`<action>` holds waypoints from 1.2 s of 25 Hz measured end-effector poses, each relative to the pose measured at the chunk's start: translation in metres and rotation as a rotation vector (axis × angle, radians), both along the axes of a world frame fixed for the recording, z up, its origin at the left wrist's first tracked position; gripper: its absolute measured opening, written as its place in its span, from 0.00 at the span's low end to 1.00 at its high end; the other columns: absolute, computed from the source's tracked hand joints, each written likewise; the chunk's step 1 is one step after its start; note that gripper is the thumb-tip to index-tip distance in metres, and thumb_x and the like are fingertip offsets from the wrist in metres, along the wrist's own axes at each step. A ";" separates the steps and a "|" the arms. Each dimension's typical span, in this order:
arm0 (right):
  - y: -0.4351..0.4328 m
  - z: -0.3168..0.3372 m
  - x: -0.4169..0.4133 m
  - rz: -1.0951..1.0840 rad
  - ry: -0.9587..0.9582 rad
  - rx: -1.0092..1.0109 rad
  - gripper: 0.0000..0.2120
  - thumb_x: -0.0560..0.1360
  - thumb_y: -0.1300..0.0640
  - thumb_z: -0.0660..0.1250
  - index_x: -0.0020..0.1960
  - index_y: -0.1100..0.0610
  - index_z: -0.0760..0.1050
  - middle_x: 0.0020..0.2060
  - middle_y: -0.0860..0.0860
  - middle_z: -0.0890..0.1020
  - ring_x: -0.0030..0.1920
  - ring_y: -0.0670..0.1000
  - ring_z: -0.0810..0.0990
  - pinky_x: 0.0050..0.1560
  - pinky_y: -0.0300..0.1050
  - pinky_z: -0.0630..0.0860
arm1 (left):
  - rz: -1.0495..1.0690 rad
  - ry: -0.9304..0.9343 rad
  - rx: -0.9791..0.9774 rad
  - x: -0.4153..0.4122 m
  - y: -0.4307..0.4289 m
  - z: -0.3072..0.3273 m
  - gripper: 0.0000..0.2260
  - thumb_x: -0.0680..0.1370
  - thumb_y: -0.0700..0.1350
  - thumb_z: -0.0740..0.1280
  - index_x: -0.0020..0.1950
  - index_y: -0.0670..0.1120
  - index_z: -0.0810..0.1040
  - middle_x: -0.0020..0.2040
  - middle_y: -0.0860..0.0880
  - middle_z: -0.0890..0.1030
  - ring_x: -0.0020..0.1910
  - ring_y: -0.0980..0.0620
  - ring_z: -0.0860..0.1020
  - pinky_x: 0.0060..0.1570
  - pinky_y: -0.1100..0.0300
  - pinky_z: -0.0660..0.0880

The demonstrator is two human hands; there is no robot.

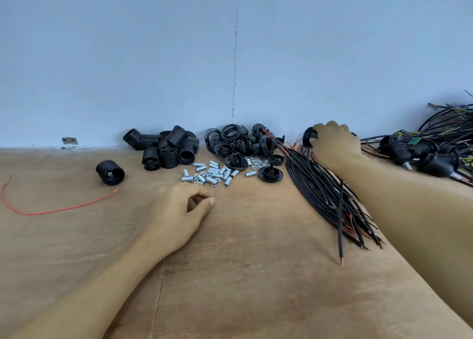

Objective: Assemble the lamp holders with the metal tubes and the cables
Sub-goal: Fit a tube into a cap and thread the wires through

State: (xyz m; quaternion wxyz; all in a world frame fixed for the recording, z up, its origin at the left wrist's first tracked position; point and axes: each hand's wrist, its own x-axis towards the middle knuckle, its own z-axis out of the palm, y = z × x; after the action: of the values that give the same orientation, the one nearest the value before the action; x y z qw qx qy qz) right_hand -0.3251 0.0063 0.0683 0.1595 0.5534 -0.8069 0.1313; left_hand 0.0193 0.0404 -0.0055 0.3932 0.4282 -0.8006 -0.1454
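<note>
My right hand [332, 144] grips a black lamp holder part [309, 137] at the back right, above the bundle of black cables [325, 192]. One black cable [340, 223] hangs down from that hand toward me. My left hand [179, 210] rests on the table with fingers loosely curled, just in front of the heap of small metal tubes [210, 173]; I cannot make out anything in it. Black threaded lamp holder shells [166, 146] and a pile of black caps and rings [240, 141] lie along the wall.
A single black holder shell [110, 172] lies at the left, with a loose red wire [51, 210] in front of it. Assembled holders with cables [435, 146] are heaped at the far right. Small nuts [258, 163] lie by the caps. Brown cardboard [230, 274] covers the table.
</note>
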 end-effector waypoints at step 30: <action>0.003 -0.029 0.041 -0.012 -0.418 0.071 0.18 0.81 0.45 0.56 0.49 0.60 0.73 0.55 0.64 0.79 0.48 0.61 0.74 0.45 0.47 0.67 | 0.009 -0.029 0.018 0.002 0.000 0.000 0.12 0.76 0.50 0.75 0.37 0.64 0.78 0.41 0.69 0.80 0.41 0.64 0.78 0.36 0.67 0.67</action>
State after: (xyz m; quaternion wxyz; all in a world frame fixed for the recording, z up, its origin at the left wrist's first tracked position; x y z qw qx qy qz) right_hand -0.2843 0.0097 0.0392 -0.0299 0.5146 -0.8298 0.2138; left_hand 0.0211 0.0404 -0.0059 0.3786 0.4371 -0.8029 -0.1445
